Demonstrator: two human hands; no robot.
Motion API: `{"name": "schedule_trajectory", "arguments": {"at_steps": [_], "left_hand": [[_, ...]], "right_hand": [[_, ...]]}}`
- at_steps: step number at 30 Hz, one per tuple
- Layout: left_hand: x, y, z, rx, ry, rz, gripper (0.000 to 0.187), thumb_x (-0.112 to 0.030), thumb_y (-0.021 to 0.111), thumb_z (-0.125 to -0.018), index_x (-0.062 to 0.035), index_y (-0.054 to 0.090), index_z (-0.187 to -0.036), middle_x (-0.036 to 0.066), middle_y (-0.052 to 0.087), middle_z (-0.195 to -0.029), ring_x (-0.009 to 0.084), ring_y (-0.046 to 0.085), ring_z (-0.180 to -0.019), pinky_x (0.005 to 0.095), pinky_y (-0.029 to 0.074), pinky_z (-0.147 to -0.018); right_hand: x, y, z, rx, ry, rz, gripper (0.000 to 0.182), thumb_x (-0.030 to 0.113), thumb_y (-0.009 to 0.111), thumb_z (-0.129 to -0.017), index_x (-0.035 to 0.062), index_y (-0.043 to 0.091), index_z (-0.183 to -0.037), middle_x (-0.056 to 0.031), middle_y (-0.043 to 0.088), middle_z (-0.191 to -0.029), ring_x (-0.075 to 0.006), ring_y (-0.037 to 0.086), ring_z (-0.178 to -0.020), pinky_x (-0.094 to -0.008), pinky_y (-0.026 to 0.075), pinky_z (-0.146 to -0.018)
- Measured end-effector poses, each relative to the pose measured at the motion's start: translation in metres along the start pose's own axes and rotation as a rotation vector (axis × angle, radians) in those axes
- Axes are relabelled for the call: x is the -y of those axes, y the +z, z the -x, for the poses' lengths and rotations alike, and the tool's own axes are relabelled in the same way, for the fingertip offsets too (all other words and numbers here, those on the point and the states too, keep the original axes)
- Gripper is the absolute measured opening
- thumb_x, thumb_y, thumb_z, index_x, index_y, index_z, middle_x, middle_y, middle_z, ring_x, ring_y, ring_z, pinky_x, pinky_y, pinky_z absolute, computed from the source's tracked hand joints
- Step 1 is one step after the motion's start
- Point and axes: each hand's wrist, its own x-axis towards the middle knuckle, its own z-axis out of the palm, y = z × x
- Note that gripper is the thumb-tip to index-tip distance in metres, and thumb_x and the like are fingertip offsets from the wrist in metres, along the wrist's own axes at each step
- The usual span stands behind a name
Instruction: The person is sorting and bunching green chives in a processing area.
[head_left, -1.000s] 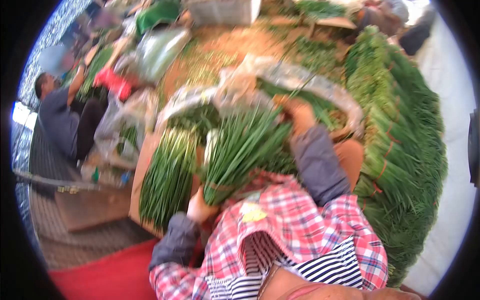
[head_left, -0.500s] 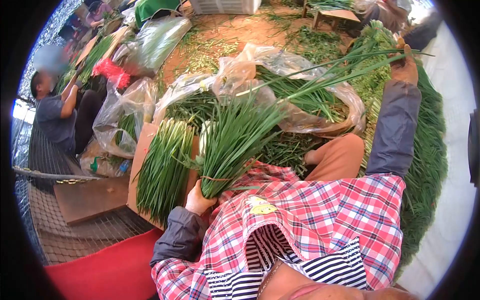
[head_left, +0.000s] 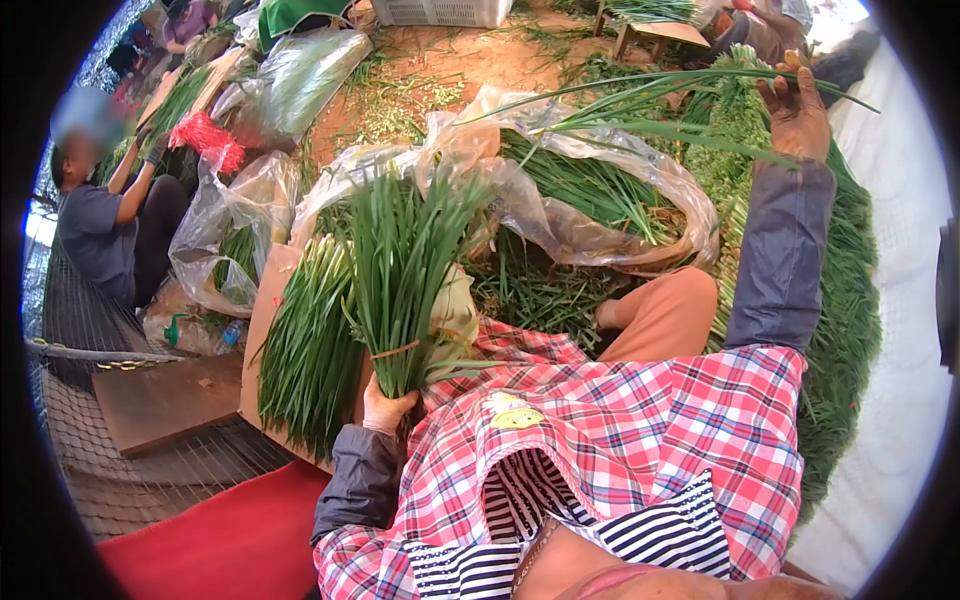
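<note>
My left hand (head_left: 387,408) is closed around the lower end of a bunch of garlic chives (head_left: 405,270), under a tan band. The bunch stands almost upright, leaf tips pointing away from me. At the upper right, my right hand (head_left: 800,118) has its fingers partly curled around a few long loose chive leaves (head_left: 650,100). These reach leftward over the plastic, and one tip sticks out to the right. Beside the left hand, more chives (head_left: 305,345) lie on a cardboard-coloured board (head_left: 262,325).
A clear plastic sheet (head_left: 540,215) surrounds loose chives (head_left: 590,180). A long chive pile (head_left: 845,300) runs down my right side, beside white sheeting (head_left: 850,500). At left sits another person (head_left: 100,225) near a red bundle (head_left: 207,142). A white crate (head_left: 440,10) stands at the back.
My left hand has shifted left and turned the bunch more upright. The loose leaves in my right hand have come away from the bunch and now lie farther up and right.
</note>
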Motion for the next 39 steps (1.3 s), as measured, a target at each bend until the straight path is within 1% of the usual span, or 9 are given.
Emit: {"name": "schedule_trajectory", "arguments": {"at_steps": [8,17,22,27,29,31,33,35,39], "left_hand": [[0.008,-0.007,0.008,-0.201,-0.127,0.269,0.052,0.010,0.063,-0.063,0.0005,0.050,-0.112,0.009,0.058,-0.103,0.0196,0.056,-0.093,0.0305,0.042,-0.084],[-0.023,-0.011,0.020,-0.218,0.017,0.402,0.046,0.000,0.060,-0.068,0.0015,0.049,-0.113,0.009,0.057,-0.104,0.0229,0.056,-0.091,0.0337,0.044,-0.082],[-0.036,-0.008,0.024,-0.184,0.030,0.422,0.047,0.000,0.061,-0.068,0.0001,0.049,-0.113,0.010,0.056,-0.105,0.0234,0.056,-0.092,0.0340,0.046,-0.081],[-0.031,-0.010,0.015,-0.178,0.027,0.394,0.048,0.000,0.061,-0.067,-0.0001,0.049,-0.114,0.010,0.056,-0.105,0.0234,0.056,-0.093,0.0342,0.047,-0.081],[-0.047,-0.011,0.022,-0.153,0.030,0.385,0.049,-0.001,0.062,-0.067,-0.0005,0.049,-0.114,0.010,0.057,-0.105,0.0232,0.056,-0.094,0.0346,0.046,-0.081],[-0.053,-0.006,0.017,-0.145,0.033,0.337,0.049,-0.001,0.062,-0.067,-0.0007,0.049,-0.114,0.009,0.057,-0.104,0.0232,0.056,-0.094,0.0349,0.046,-0.082],[-0.066,-0.001,0.017,-0.132,0.027,0.368,0.048,-0.002,0.062,-0.067,-0.0009,0.049,-0.114,0.009,0.057,-0.104,0.0231,0.056,-0.094,0.0350,0.045,-0.082],[-0.072,0.000,0.012,-0.124,0.031,0.372,0.048,-0.003,0.062,-0.067,-0.0009,0.049,-0.113,0.009,0.057,-0.104,0.0228,0.056,-0.093,0.0349,0.045,-0.082],[-0.073,0.003,0.014,-0.071,0.018,0.323,0.047,-0.004,0.062,-0.067,-0.0001,0.050,-0.112,0.010,0.057,-0.102,0.0224,0.057,-0.091,0.0346,0.047,-0.080]], "right_hand": [[-0.003,-0.021,-0.016,0.208,0.056,-0.109,0.029,0.018,0.052,-0.088,-0.0014,0.054,-0.109,-0.0113,0.061,-0.090,-0.0154,0.058,-0.070,-0.0407,0.051,-0.079],[-0.025,0.024,0.033,0.370,0.113,-0.147,0.029,0.018,0.050,-0.088,-0.0020,0.054,-0.109,-0.0114,0.062,-0.092,-0.0168,0.059,-0.072,-0.0399,0.052,-0.078],[-0.053,0.089,0.087,0.319,0.100,-0.185,0.022,0.016,0.054,-0.086,-0.0017,0.058,-0.098,-0.0125,0.063,-0.085,-0.0193,0.062,-0.069,-0.0417,0.055,-0.068],[-0.152,0.106,0.178,0.180,0.100,-0.038,0.023,0.018,0.052,-0.088,-0.0016,0.061,-0.094,-0.0108,0.063,-0.083,-0.0170,0.061,-0.070,-0.0357,0.054,-0.070],[-0.180,0.090,0.218,0.312,0.249,0.233,0.026,0.023,0.053,-0.088,-0.0010,0.062,-0.092,-0.0094,0.063,-0.083,-0.0146,0.060,-0.070,-0.0304,0.052,-0.071],[-0.272,0.012,0.263,0.417,0.565,0.411,0.029,0.025,0.056,-0.086,0.0000,0.061,-0.099,-0.0095,0.063,-0.089,-0.0146,0.060,-0.074,-0.0278,0.050,-0.069],[-0.312,-0.043,0.302,0.274,0.883,0.411,0.025,0.021,0.055,-0.087,0.0024,0.059,-0.104,-0.0113,0.062,-0.087,-0.0239,0.062,-0.082,-0.0340,0.051,-0.070],[-0.326,-0.078,0.324,-0.072,1.237,0.287,0.033,0.022,0.055,-0.086,0.0047,0.052,-0.115,-0.0138,0.056,-0.104,-0.0276,0.059,-0.094,-0.0361,0.051,-0.075],[-0.324,-0.070,0.337,-0.180,1.327,0.001,0.044,0.025,0.055,-0.086,0.0054,0.042,-0.124,-0.0134,0.049,-0.114,-0.0297,0.053,-0.104,-0.0412,0.046,-0.085]]}}
